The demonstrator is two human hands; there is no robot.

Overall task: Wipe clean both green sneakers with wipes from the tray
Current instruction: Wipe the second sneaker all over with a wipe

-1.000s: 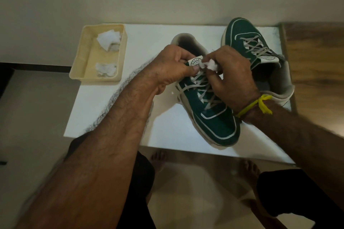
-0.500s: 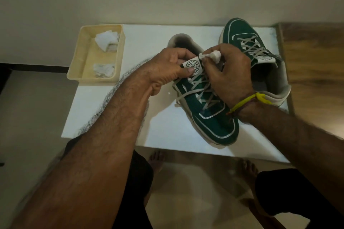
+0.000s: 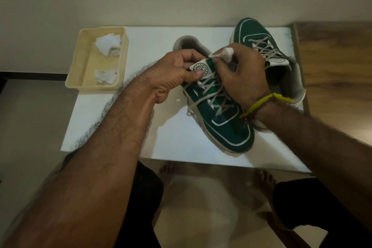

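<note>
A green sneaker [image 3: 227,131] with grey laces lies on the white table [image 3: 120,123], toe toward me. My left hand [image 3: 173,72] pinches its white logo tongue, thumb on the round badge. My right hand [image 3: 241,74] grips a crumpled white wipe [image 3: 226,53] at the upper edge of that tongue. The second green sneaker [image 3: 253,32] stands behind my right hand, toe pointing away, partly hidden. A cream tray [image 3: 80,66] at the table's left rear holds two crumpled wipes [image 3: 107,43].
The table backs against a pale wall. A wooden surface [image 3: 332,62] adjoins its right side. My bare feet [image 3: 167,171] and dark shorts show on the tiled floor below the front edge. A yellow band [image 3: 259,102] circles my right wrist.
My right hand has carried the wipe up from the tongue's face to its top edge. My left hand keeps its pinch on the tongue, pulling it a little more upright.
</note>
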